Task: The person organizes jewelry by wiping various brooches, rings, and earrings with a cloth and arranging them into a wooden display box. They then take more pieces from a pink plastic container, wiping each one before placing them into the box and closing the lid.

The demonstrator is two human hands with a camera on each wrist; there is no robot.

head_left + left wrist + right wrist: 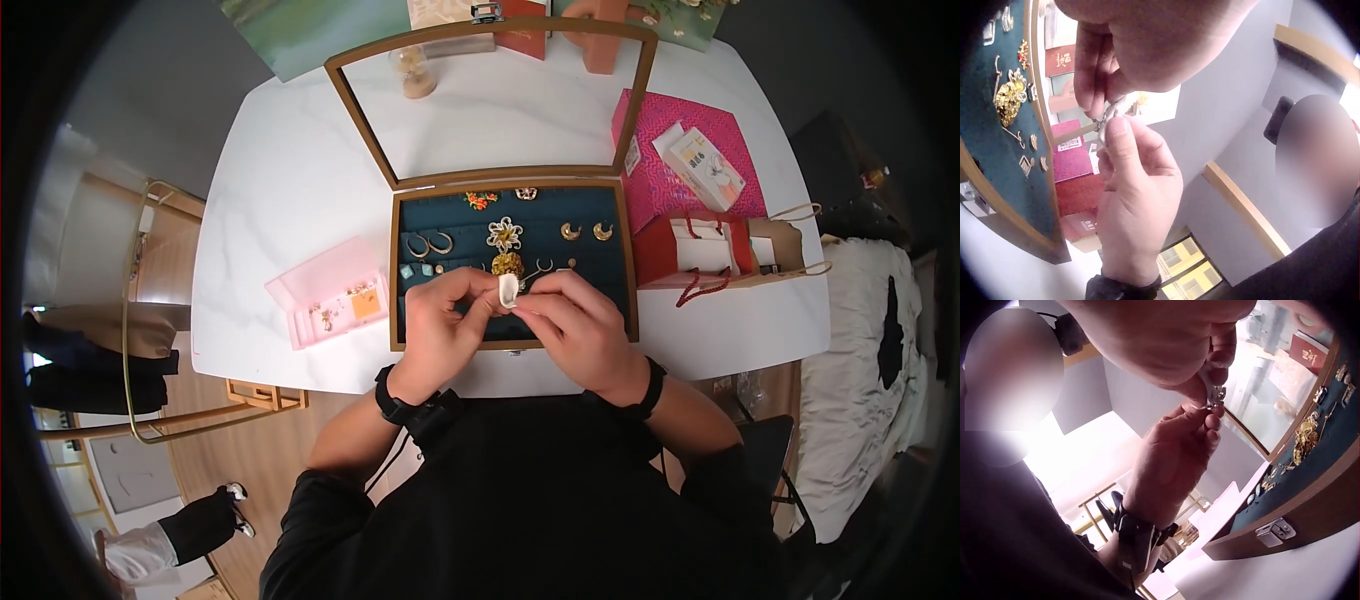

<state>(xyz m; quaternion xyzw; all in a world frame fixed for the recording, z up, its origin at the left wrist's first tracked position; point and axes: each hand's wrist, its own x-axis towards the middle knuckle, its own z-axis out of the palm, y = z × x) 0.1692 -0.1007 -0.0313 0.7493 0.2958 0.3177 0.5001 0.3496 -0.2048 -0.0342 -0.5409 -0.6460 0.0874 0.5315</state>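
Head view: both hands pinch the cloth (pixel 508 290) above the box (pixel 628 262)

Left hand (pixel 440 315) clamped on it, right hand (pixel 580 325) clamped too, fingertips nearly meeting! And a silvery piece (pixel 1217 397) glints there at the fold; probably jewellery, though fingers cover most of it. Looks like a wipe to me, so the smart play is light pressure: one hand steadies, the other rubs in short strokes, minding any snag, working low over the lining (pixel 605 278) lest it slip.

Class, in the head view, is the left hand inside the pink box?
No, the left hand pinches a small white item, apart from the pink box.
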